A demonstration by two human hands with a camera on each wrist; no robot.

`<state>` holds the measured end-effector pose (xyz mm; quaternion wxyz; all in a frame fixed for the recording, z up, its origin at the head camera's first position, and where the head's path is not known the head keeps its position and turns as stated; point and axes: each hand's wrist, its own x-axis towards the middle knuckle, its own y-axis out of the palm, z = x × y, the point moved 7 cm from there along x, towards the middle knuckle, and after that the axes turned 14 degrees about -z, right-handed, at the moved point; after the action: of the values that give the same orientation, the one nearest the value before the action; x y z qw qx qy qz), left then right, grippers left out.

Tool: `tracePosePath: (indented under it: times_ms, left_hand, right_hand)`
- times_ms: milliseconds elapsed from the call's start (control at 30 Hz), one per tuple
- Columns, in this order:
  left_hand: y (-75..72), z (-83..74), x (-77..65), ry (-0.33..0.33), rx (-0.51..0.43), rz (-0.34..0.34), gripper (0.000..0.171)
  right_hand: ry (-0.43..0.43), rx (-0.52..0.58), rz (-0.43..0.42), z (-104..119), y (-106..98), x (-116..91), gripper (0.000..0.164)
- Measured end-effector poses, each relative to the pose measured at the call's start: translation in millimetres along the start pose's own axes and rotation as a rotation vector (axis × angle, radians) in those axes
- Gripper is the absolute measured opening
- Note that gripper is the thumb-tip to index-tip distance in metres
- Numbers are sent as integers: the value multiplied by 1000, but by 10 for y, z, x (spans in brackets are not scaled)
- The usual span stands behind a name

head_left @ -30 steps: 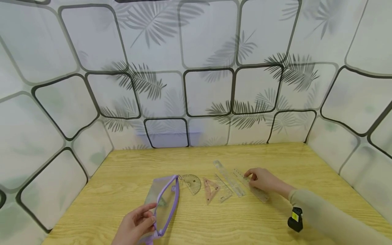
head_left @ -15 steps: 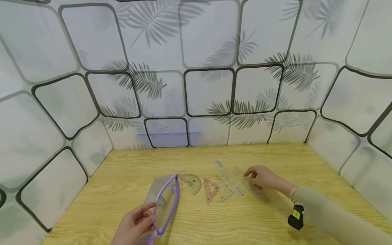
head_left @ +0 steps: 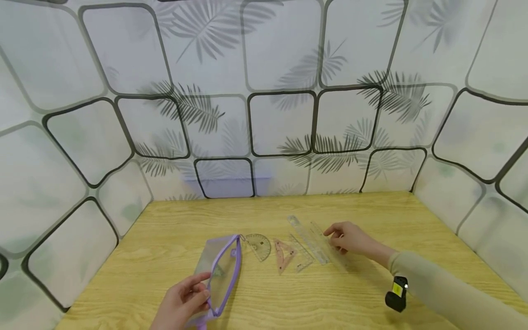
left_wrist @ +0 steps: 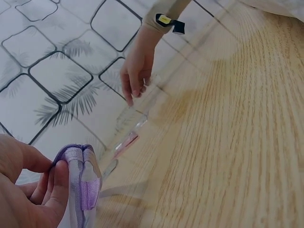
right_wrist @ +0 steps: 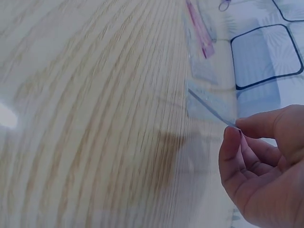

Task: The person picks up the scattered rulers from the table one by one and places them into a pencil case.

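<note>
My left hand (head_left: 181, 298) pinches the rim of a see-through pouch with purple zip edging (head_left: 206, 261), whose mouth gapes to the right. In the left wrist view, thumb and fingers grip the pouch's purple corner (left_wrist: 76, 164). My right hand (head_left: 348, 237) pinches a clear ruler (head_left: 328, 247), slightly blurred. The right wrist view shows this ruler (right_wrist: 211, 108) edge-on, tilted between thumb and fingertip. Just left of it lies another clear ruler (head_left: 303, 236). Farther left are a clear set square (head_left: 304, 263), a pink set square (head_left: 278, 259) and a clear protractor (head_left: 260, 246), near the pouch.
The wooden table (head_left: 264, 298) is enclosed at the back and sides by patterned cloth walls (head_left: 280, 123) with leaf prints. A black wrist camera (head_left: 397, 294) sits on the right sleeve.
The right hand has shifted slightly left with the ruler, bringing it closer to the other ruler. The left hand and the pouch stay where they were.
</note>
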<state>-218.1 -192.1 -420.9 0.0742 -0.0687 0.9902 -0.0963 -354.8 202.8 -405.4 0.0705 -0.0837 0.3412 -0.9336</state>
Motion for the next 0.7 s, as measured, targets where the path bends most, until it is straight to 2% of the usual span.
tracePosePath:
  times_ms: [200,500,700]
  left_hand:
    - [15,-2,2,-8,3,-25,55]
    - [36,-9,-15,2,2,-15,55]
    - [39,-19,-15,-18,3,-9,55]
  right_hand:
    - [59,111,59,63,113,-3,30]
    - [127,196,113,206,261,-50,33]
    - [145,249,134,297,338,-63,36]
